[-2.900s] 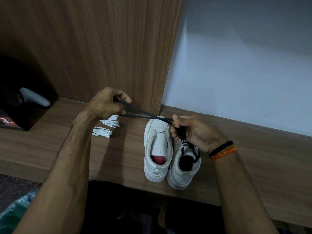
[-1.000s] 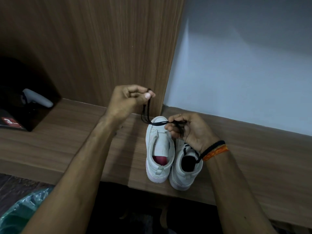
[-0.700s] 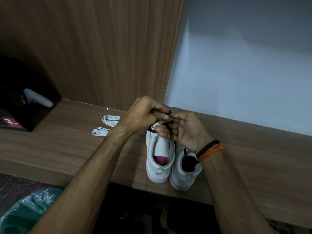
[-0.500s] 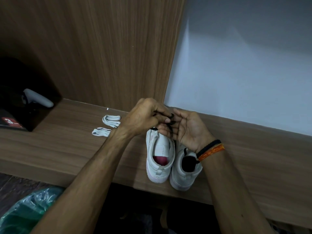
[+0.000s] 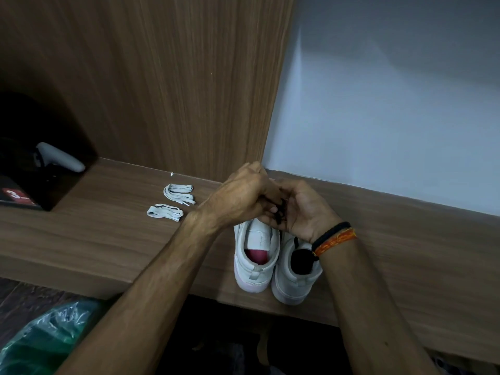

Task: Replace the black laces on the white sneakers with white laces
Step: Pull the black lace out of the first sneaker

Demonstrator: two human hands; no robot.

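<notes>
A wood-grain wall panel (image 5: 162,77) fills the upper left of the frame and a pale wall (image 5: 392,104) the upper right. Below them the brown table (image 5: 94,234) runs across the middle. Both bare forearms reach up from the bottom edge and meet at centre, just above the toes of the sneakers. The left hand (image 5: 238,201) is turned knuckles up, its fingers curled inward toward the other palm. The right hand (image 5: 303,209), with black and orange wristbands (image 5: 335,236), is cupped palm toward the left. Between them they clasp the bunched black lace (image 5: 281,212), both grips closed on it. Under the hands stand the two white sneakers, heels toward the viewer: the left sneaker (image 5: 257,255) shows a pink insole, and the right sneaker (image 5: 295,277) touches it on its right. Left of centre, two coiled white laces (image 5: 173,201) lie on the table, well apart from the shoes. A green plastic bag (image 5: 40,342) sits at lower left.
</notes>
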